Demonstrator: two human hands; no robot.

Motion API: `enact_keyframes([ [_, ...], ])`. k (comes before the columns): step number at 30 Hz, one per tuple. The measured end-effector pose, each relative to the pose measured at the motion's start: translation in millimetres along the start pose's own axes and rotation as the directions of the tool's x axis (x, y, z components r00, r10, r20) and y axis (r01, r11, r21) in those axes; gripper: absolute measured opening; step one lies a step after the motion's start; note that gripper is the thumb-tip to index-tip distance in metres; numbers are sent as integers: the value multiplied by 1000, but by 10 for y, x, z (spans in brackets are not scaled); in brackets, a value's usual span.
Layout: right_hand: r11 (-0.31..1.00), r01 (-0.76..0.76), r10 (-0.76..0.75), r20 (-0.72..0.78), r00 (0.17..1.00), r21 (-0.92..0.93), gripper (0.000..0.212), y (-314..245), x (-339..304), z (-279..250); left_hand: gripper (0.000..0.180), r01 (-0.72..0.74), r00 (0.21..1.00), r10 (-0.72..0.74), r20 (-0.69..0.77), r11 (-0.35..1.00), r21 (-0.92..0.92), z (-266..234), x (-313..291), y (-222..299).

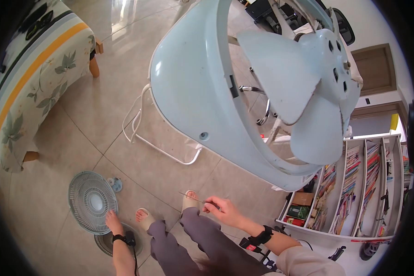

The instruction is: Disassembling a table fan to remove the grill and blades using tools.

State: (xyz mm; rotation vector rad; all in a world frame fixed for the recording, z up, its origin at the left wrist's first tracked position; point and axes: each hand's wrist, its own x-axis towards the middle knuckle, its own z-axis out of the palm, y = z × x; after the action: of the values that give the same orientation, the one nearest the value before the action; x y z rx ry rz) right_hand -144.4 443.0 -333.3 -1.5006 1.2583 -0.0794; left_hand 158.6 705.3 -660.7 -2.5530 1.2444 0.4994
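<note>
On the left there is a table covered by a tablecloth (46,87), pale, with grey leaves and one orange stripe along its upper part. A wooden table leg (94,67) comes out below the cloth, and on top lies a dark object (39,25) which is difficult to identify. The floor (101,115) has large beige tiles. On the right stands a white bookcase (339,209), filled with many thin books (371,170); in its nearest corner are a brown box (302,198) and a green box (299,211). Farther back, a brown wooden panel (373,71) is set in the white wall (377,27), and a yellow item (394,121) hangs near the bookcase.
</note>
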Motion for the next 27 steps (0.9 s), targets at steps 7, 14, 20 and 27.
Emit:
enact_keyframes([
  [7,999,11,-10,-19,1000,48,17,-60,-23,92,34,64,975,-24,220,983,-174,170,-25,-123],
  [14,983,40,-38,-19,999,179,15,-818,-396,87,45,-37,985,80,154,964,-263,-890,-97,-295],
  [20,966,170,-182,47,982,196,16,-1825,-867,-231,29,-248,966,254,-47,860,-447,-2853,-41,-144],
  [27,932,293,-141,-531,835,212,16,-2443,-1020,-814,19,-590,801,398,-447,652,-477,-5645,-55,750],
])
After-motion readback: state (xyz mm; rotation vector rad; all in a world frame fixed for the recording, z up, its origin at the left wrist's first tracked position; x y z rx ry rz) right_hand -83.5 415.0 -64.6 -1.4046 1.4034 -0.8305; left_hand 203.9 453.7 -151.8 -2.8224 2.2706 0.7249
